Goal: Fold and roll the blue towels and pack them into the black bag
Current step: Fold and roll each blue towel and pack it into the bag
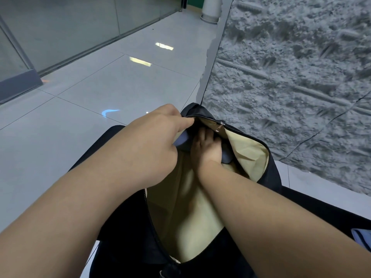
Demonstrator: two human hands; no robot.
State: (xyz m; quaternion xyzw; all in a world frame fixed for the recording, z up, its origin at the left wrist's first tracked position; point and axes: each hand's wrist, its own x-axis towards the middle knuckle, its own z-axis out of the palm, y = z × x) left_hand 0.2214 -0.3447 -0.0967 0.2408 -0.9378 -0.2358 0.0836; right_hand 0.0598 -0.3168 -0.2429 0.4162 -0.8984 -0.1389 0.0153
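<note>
L hand (148,141) gripping black bag (273,173) rim, R hand (206,149) inside on blue towel (181,140).

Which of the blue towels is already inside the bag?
The blue towel deep in the black bag, beneath both hands, against the beige lining. The other blue towel lies outside, at the picture's right edge.

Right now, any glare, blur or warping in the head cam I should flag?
Head view: ceiling lights glare off the glossy floor; wide-angle lens bends the wall edge; the right hand sits in shadow inside the black bag, beside the blue towel; near forearms slightly soft.
</note>
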